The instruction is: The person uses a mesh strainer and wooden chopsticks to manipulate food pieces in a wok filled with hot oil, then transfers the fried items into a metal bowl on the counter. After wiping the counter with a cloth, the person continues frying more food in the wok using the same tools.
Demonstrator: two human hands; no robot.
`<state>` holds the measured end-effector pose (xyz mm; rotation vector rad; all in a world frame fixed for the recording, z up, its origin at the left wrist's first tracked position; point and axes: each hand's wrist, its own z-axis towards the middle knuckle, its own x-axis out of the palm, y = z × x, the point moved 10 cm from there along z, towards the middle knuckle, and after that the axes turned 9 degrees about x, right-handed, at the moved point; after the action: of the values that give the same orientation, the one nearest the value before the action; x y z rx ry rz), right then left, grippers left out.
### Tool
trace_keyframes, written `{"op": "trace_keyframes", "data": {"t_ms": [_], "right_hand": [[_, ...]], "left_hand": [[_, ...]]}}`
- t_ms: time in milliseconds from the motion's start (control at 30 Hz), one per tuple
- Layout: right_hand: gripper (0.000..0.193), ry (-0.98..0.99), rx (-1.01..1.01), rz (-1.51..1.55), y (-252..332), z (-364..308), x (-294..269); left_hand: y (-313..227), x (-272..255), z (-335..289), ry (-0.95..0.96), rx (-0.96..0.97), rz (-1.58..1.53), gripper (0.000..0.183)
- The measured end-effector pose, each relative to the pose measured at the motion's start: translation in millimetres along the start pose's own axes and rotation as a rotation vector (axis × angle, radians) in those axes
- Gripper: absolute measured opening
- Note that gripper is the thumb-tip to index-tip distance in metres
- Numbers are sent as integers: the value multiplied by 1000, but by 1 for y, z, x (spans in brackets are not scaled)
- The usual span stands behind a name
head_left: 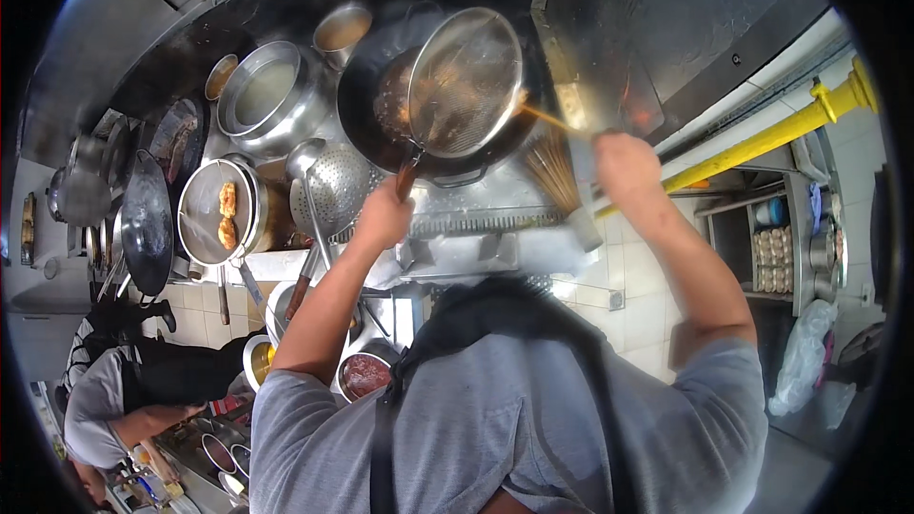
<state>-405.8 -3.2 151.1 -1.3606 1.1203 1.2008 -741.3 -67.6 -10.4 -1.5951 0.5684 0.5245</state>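
Over the round black metal wok (358, 103), grips a round metal-mesh strainer (466, 81) by its brown handle (407, 179) in the left hand (385, 216). Holds a thin, straight, yellowish stick (557, 121) in the closed right hand (626, 168).

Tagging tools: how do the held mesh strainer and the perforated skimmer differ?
The mesh strainer has fine mesh; the perforated skimmer is metal with separate holes. The left hand holds the mesh strainer over the wok; the perforated skimmer lies unheld, left of the wok. Both look round.

Strainer (465, 86) in left fingers (394, 202), stick (556, 120) in right fingers (612, 148), wok (361, 107) below
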Motion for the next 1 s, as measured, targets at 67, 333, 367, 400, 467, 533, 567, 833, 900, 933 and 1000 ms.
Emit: {"op": "trace_keyframes", "data": {"t_ms": [67, 333, 367, 400, 467, 533, 567, 833, 900, 933, 1000], "right_hand": [[20, 2, 17, -34, -9, -12, -11], [14, -215, -86, 44, -32, -46, -44], [14, -218, -77, 46, -35, -46, -41], [14, -209, -39, 51, -41, -43, -36], [14, -202, -3, 66, -48, -36, -19], [13, -286, -44, 146, -46, -31, -10], [13, -289, -47, 150, -44, -27, -3], [16, -134, -26, 220, -15, -14, 34], [16, -111, -14, 243, -10, -16, 40], [16, -74, 14, 264, -10, -15, 43], [16, -39, 39, 283, -9, -16, 48]], "left_hand": [[-12, -3, 0, -14, -17, 36, 35], [-5, -12, 16, -68, 59, 31, 21], [-9, -15, 20, -69, 58, -24, 20], [-14, -18, 23, -70, 55, -79, 18], [-30, -42, 21, -124, -225, -152, 24], [-10, -49, 60, -222, -16, 62, 23], [-6, -52, 75, -238, -61, 106, 24], [-3, -19, 85, -79, -146, 43, 11], [-18, 1, 63, 33, -260, -317, 10], [-22, 3, 56, 30, -260, -320, 10], [-23, 28, 37, 117, -432, -695, 12]]}}
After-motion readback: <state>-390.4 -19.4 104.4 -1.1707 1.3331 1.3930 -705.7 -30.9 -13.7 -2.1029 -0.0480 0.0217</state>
